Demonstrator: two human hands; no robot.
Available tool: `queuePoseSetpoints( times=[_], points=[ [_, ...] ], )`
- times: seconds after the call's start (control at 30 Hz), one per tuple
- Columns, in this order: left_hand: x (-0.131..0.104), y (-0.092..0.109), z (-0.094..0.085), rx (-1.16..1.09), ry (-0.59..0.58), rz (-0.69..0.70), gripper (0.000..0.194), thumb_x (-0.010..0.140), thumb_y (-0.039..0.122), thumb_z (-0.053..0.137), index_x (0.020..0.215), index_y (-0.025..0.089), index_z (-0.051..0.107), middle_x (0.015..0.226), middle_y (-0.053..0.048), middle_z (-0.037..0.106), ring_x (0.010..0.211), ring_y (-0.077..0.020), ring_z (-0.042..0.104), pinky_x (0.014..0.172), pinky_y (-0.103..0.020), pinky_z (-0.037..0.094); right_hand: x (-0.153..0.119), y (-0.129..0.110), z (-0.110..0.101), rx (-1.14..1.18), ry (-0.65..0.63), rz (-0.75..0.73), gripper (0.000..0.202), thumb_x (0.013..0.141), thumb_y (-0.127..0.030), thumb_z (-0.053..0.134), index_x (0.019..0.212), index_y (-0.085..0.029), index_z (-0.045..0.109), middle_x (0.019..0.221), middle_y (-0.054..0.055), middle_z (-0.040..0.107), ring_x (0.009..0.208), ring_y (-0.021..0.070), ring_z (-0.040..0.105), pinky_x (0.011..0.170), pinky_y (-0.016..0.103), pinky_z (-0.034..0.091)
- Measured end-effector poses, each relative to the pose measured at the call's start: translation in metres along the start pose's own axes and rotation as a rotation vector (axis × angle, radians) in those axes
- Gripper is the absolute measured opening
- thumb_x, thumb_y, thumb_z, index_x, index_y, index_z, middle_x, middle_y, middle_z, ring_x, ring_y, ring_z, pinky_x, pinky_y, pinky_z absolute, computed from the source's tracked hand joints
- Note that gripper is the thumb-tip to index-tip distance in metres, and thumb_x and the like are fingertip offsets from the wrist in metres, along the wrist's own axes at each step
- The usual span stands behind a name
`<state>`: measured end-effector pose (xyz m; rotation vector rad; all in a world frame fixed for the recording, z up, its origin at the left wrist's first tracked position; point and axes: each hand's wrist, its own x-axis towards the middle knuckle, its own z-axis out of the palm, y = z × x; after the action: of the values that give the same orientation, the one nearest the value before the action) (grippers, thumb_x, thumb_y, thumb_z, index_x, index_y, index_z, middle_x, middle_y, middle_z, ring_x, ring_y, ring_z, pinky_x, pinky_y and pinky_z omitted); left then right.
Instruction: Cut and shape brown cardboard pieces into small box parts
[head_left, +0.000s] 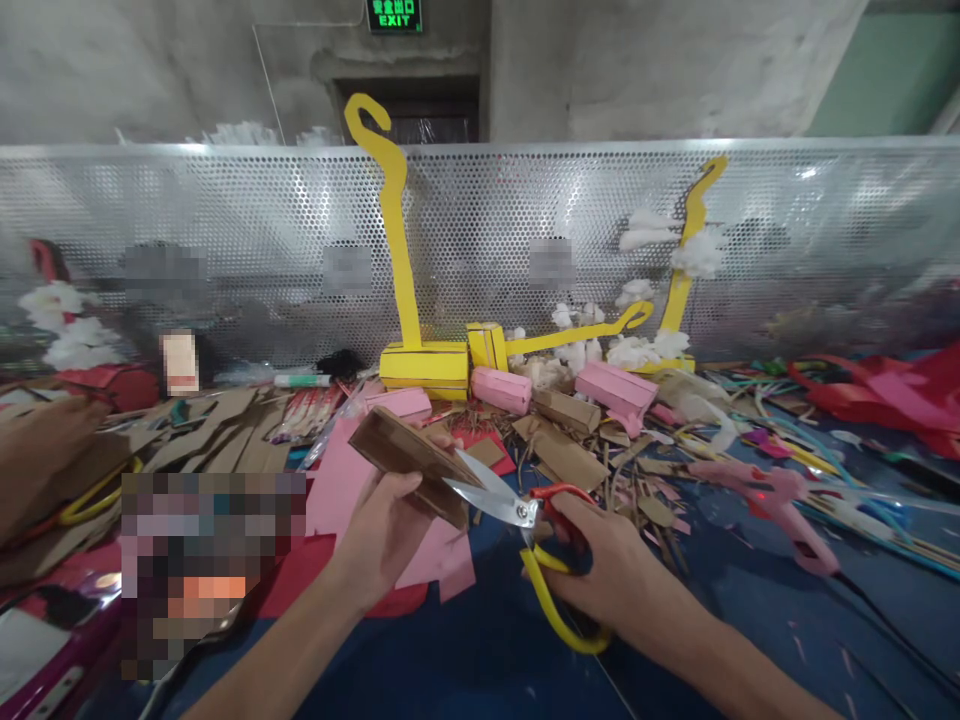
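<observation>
My left hand (pixel 388 525) grips a folded strip of brown cardboard (pixel 411 462), tilted down to the right. In my right hand (pixel 600 555) are scissors (pixel 496 502) with one red and one yellow handle, fingers through the loops. Their blades stand apart at the cardboard's right end; whether they touch it I cannot tell. Beneath the cardboard lie pink sheets (pixel 334 490) and red sheets (pixel 300 580). Behind it sit small pink rolled pieces (pixel 501 390) and a brown cardboard roll (pixel 566 410).
Yellow hook-shaped pieces on bases (pixel 424 370) stand before a perforated metal screen (pixel 480 220). A pink glue gun (pixel 780 505) with a cord lies at right. Cardboard scraps (pixel 562 455) litter the table. Another person's hand (pixel 45 440) is at the far left, near yellow-handled scissors (pixel 97 500).
</observation>
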<state>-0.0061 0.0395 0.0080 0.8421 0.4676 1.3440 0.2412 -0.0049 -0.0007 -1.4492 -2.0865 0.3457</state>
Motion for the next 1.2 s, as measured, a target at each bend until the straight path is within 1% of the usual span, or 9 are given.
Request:
queuePoseSetpoints(
  times=[0.23,0.37,0.53,0.63,0.77,0.83,0.93,1.07,1.2],
  points=[
    [-0.002,0.000,-0.001,0.023,-0.021,0.013,0.041,0.084,0.016,0.066,0.125,0.022,0.069,0.121,-0.009,0.074,0.107,-0.0265,0.067,0.086,-0.038,0.056,-0.002,0.005,0.001,-0.018,0.002,-0.021,0.021,0.078,-0.030,0.075,0.089,-0.021,0.058,0.068,-0.005,0.056,0.058,0.0134,0.046,0.056,0.025,0.033],
    [0.000,0.001,-0.001,0.014,0.001,0.010,0.041,0.083,0.015,0.067,0.123,0.021,0.070,0.119,-0.009,0.075,0.106,-0.0260,0.068,0.087,-0.037,0.057,-0.002,0.009,0.004,-0.049,0.024,-0.019,0.021,0.079,-0.032,0.074,0.091,-0.021,0.061,0.065,-0.006,0.056,0.056,0.0126,0.045,0.054,0.025,0.032],
    [0.001,0.003,0.000,-0.007,0.008,0.013,0.041,0.084,0.013,0.066,0.124,0.023,0.069,0.119,-0.008,0.075,0.113,-0.0261,0.066,0.092,-0.039,0.056,-0.001,0.017,0.007,-0.080,0.056,-0.032,0.017,0.081,-0.030,0.074,0.078,-0.021,0.060,0.060,-0.007,0.053,0.053,0.0110,0.041,0.052,0.023,0.029],
    [-0.001,0.003,0.002,0.001,0.011,0.001,0.041,0.085,0.014,0.066,0.125,0.024,0.069,0.119,-0.007,0.075,0.116,-0.0267,0.065,0.092,-0.038,0.056,0.000,0.018,0.007,-0.076,0.095,-0.040,0.020,0.081,-0.030,0.076,0.075,-0.021,0.059,0.059,-0.006,0.053,0.051,0.0108,0.042,0.049,0.023,0.029],
    [-0.001,0.003,0.003,0.019,0.004,-0.027,0.039,0.084,0.016,0.068,0.122,0.022,0.070,0.115,-0.009,0.076,0.111,-0.0284,0.067,0.085,-0.039,0.058,0.000,0.012,0.004,-0.073,0.140,-0.060,0.028,0.076,-0.034,0.083,0.080,-0.022,0.057,0.078,-0.001,0.064,0.063,0.0156,0.057,0.057,0.025,0.041],
    [-0.001,0.003,0.003,0.028,0.009,-0.013,0.039,0.083,0.015,0.067,0.121,0.022,0.070,0.113,-0.010,0.076,0.110,-0.0283,0.066,0.082,-0.038,0.058,-0.002,0.008,0.002,-0.094,0.148,-0.045,0.036,0.072,-0.034,0.086,0.092,-0.023,0.059,0.094,0.003,0.067,0.078,0.0212,0.064,0.067,0.029,0.048],
    [0.000,0.003,0.003,0.027,0.014,0.015,0.042,0.082,0.013,0.067,0.122,0.023,0.068,0.112,-0.009,0.076,0.111,-0.0286,0.066,0.083,-0.039,0.058,-0.003,0.004,0.001,-0.120,0.153,-0.034,0.050,0.069,-0.034,0.088,0.108,-0.023,0.058,0.109,0.007,0.065,0.095,0.0279,0.067,0.078,0.036,0.051],
    [-0.001,0.004,0.006,0.051,-0.007,0.026,0.044,0.079,0.012,0.067,0.121,0.023,0.068,0.113,-0.007,0.075,0.112,-0.0289,0.066,0.089,-0.040,0.057,-0.002,0.003,0.002,-0.094,0.131,-0.015,0.043,0.073,-0.033,0.085,0.104,-0.024,0.057,0.109,0.007,0.064,0.096,0.0280,0.067,0.080,0.037,0.051],
    [-0.003,0.003,0.012,0.100,-0.067,0.038,0.044,0.079,0.013,0.066,0.121,0.021,0.067,0.113,-0.010,0.074,0.117,-0.0331,0.065,0.081,-0.041,0.057,-0.001,0.002,0.002,-0.034,0.085,0.014,0.038,0.075,-0.031,0.084,0.100,-0.024,0.057,0.109,0.006,0.064,0.098,0.0273,0.066,0.081,0.036,0.051]
  ],
)
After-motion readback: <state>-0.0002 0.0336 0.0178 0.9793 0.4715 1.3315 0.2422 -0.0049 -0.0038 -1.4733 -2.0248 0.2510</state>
